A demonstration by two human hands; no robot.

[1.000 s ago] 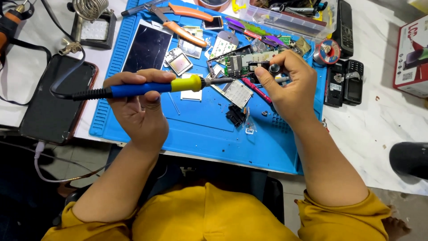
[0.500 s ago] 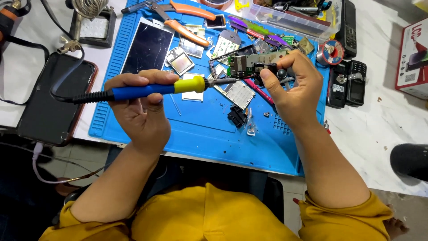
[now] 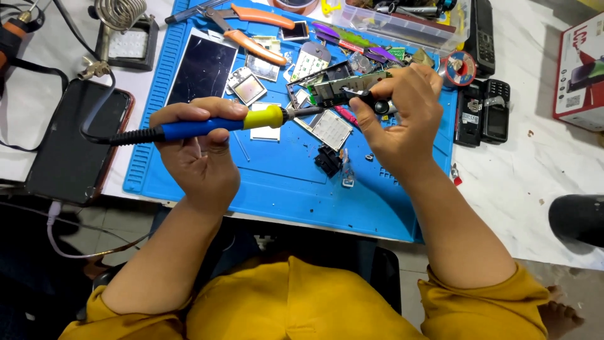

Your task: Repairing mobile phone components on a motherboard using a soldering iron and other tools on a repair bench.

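The left hand (image 3: 201, 151) grips a blue and yellow soldering iron (image 3: 214, 126), its metal tip pointing right toward a green circuit board (image 3: 349, 87) that the right hand (image 3: 402, 119) holds above a blue work mat (image 3: 283, 189). Orange-handled pliers (image 3: 255, 28), a dark phone (image 3: 72, 148) and small phone parts lie around.

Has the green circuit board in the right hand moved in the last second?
No. The green circuit board sits in the same spot above the blue silicone work mat, beside the orange-handled pliers.

Left hand (image 3: 200, 151) fisted, palm up; right hand (image 3: 399, 119) pinching (fingertips seemingly together), both forearms raised.
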